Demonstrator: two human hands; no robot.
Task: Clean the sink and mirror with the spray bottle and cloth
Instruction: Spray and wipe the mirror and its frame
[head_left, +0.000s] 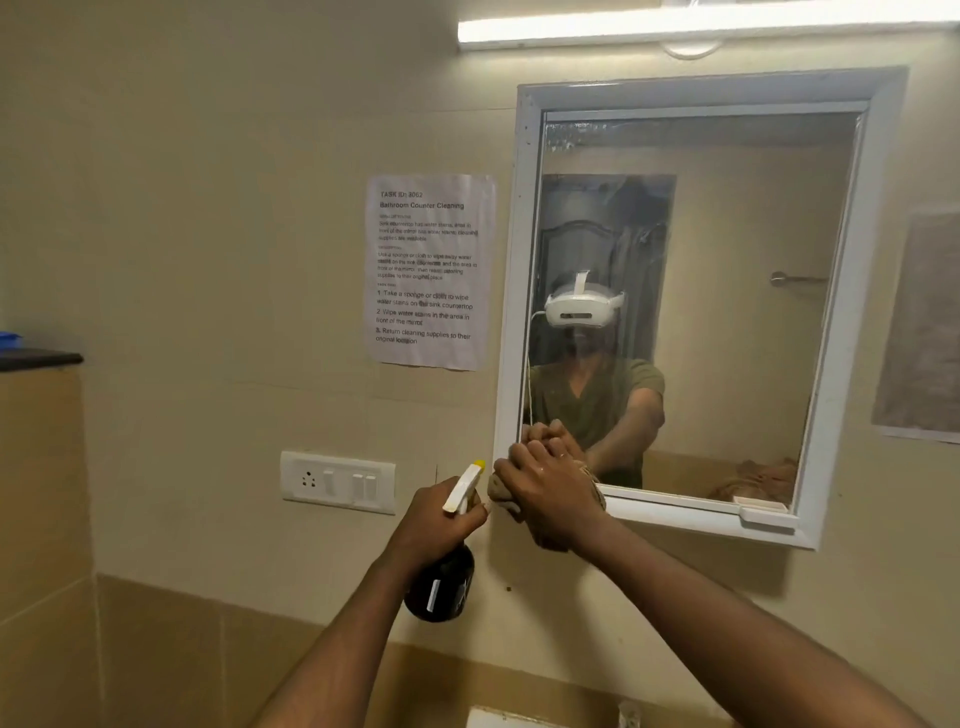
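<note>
A white-framed mirror (696, 312) hangs on the beige wall at the right. My right hand (550, 493) presses a crumpled brown cloth (501, 491) against the mirror's lower left corner. My left hand (441, 519) grips a dark spray bottle (441, 584) with a white and yellow nozzle, held just left of the mirror frame. The glass looks streaked near its top edge. Only the top rim of the sink (519, 719) and the tip of a tap (628, 714) show at the bottom edge.
A printed instruction sheet (428, 273) is taped to the wall left of the mirror. A white switch and socket plate (337, 480) sits below it. A tube light (675, 26) runs above. A dark-topped shelf (39, 358) juts out at the left.
</note>
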